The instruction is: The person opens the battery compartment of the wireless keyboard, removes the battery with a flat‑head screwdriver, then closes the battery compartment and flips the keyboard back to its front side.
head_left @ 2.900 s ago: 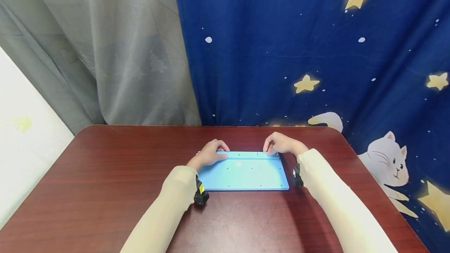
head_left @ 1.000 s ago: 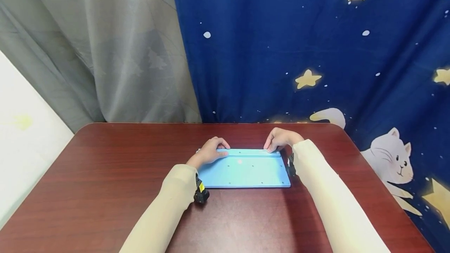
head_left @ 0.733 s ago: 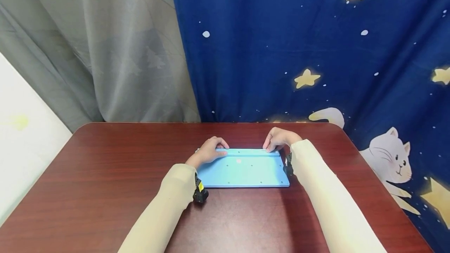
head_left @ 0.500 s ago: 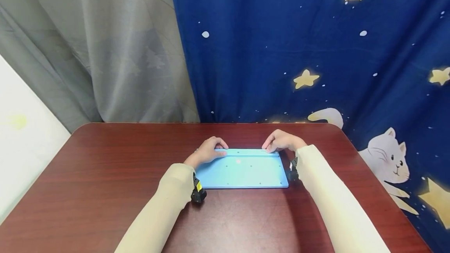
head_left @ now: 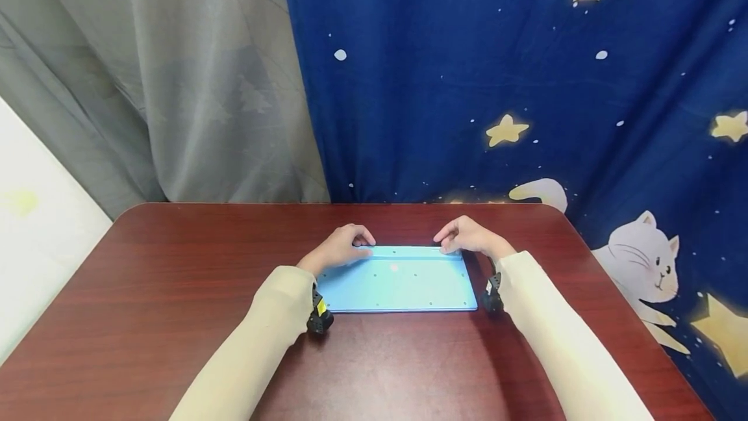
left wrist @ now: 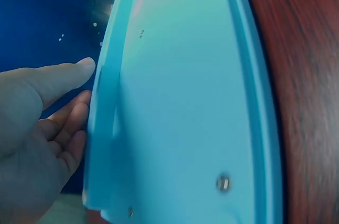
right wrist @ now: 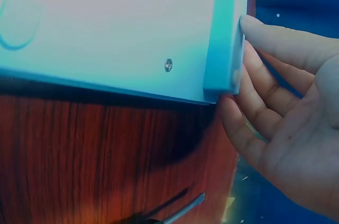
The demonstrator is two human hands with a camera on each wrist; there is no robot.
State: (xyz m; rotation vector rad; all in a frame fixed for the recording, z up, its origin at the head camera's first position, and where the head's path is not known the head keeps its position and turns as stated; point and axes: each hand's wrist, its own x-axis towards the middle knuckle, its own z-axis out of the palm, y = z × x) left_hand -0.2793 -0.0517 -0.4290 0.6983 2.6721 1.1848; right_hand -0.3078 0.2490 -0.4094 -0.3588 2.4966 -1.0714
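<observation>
A light blue keyboard [head_left: 403, 288] lies underside up on the table, with small screws and a raised ridge [head_left: 409, 252] along its far edge. My left hand [head_left: 337, 247] is at the left part of that ridge, thumb on the near side and fingers behind. In the left wrist view its thumb tip and curled fingertips sit right at the keyboard's edge. My right hand [head_left: 469, 238] holds the ridge's right end between thumb and fingers. The right wrist view shows the thumb [right wrist: 275, 41] against the edge and the other fingers curled behind the corner.
The dark red wooden table [head_left: 175, 297] extends around the keyboard. A blue curtain with stars [head_left: 444, 83] and a grey curtain [head_left: 204, 83] hang behind it. Small black cameras [head_left: 319, 317] are strapped at both wrists.
My left hand has shifted slightly left along the ridge. The right index finger has straightened and lifted a little, and the right wrist has turned outward. The keyboard stays nearly in place.
</observation>
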